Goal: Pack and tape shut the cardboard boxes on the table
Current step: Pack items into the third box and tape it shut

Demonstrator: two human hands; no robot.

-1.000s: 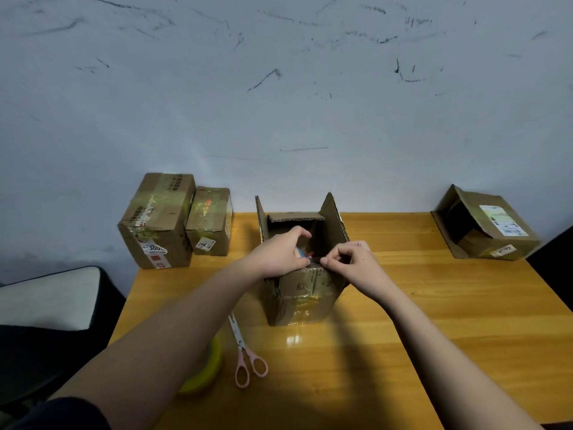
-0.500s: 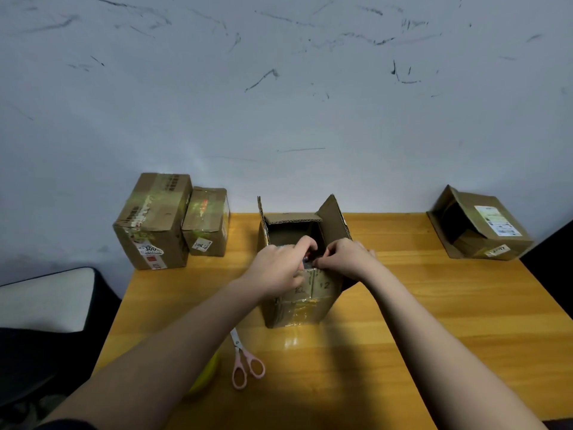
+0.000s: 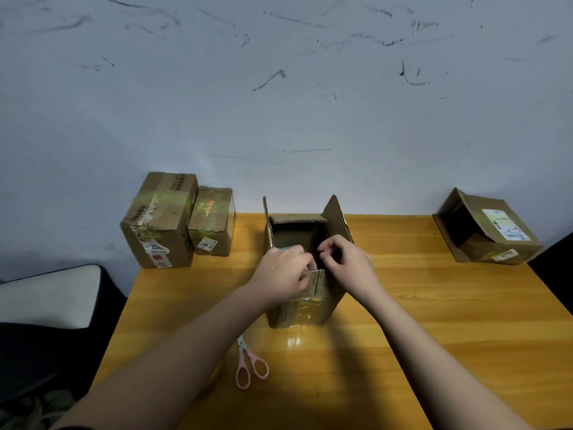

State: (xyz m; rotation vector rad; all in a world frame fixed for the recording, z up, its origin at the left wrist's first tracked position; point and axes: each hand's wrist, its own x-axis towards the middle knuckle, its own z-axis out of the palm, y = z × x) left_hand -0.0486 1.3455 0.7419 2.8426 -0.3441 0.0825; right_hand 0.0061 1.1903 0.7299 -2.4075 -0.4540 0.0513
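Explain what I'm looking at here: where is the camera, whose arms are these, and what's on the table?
The camera sits on a person's head, looking down at their own bare arms. The left hand and right hand work at the rim of the open brown cardboard box; what they hold is hidden. On the yellow wooden table lie pink-handled scissors, two taped brown boxes at the left, and an open box tipped on its side at the right.

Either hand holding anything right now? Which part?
Both the left hand and the right hand have fingers curled at the open box's near top edge; exact hold unclear.
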